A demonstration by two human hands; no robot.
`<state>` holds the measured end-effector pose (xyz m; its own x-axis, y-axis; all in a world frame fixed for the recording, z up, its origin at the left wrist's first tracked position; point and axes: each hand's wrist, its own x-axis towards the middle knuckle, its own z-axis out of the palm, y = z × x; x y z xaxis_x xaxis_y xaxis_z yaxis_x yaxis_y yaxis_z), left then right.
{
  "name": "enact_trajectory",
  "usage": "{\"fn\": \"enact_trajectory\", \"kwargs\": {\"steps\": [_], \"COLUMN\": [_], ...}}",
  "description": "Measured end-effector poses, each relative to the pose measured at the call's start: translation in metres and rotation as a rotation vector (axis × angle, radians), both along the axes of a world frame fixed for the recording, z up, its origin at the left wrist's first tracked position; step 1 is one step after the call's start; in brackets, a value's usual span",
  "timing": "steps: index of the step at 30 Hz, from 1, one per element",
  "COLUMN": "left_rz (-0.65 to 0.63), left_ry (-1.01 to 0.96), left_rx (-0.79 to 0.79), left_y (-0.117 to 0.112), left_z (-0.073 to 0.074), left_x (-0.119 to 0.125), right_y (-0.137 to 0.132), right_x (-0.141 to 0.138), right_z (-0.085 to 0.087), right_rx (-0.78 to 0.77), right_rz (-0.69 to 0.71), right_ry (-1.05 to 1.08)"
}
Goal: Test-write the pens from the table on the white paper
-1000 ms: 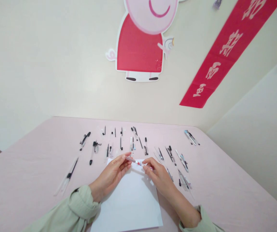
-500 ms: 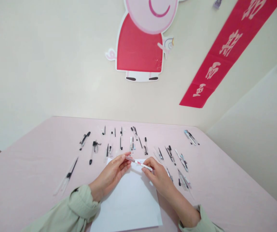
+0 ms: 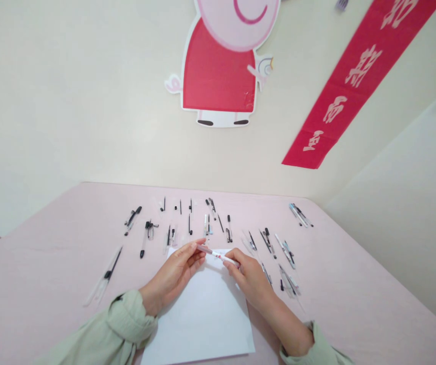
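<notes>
A slim pen [image 3: 217,255] with a white, red-patterned barrel and a darker, brownish-pink left end is held between my two hands, above the top of a white paper sheet [image 3: 203,319]. My left hand [image 3: 183,263] pinches its left end between thumb and fingers. Around the barrel's right end, the thumb and fingers of my right hand [image 3: 246,271] are closed. The pen slants down slightly to the right. Its very tips are partly hidden by my fingers.
On the pink tablecloth [image 3: 31,284], several pens taken into parts lie in small groups: a clear pen with a black refill [image 3: 106,276] at left, black caps and refills [image 3: 189,224] behind, more pens [image 3: 288,281] at right. A bundle of pens [image 3: 300,215] sits at the far right. Behind rises a wall [image 3: 88,101].
The pen appears turned slightly, its red pattern showing differently, and my right fingers have shifted a little on the barrel. My left hand keeps its place.
</notes>
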<state>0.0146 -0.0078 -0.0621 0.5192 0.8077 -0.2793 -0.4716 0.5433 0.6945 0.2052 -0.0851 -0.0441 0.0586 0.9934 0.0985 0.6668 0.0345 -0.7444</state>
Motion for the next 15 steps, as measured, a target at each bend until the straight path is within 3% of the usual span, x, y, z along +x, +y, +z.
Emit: {"fn": "enact_trajectory", "kwargs": {"steps": [15], "left_rz": [-0.015], "left_ry": [-0.006], "left_rx": [0.019], "left_y": [0.0013], "left_z": [-0.0002], "left_x": [0.0011], "right_y": [0.0000], "right_x": [-0.0021], "right_z": [0.0019], "right_rx": [-0.053], "right_rz": [0.006], "right_ry": [0.116]}}
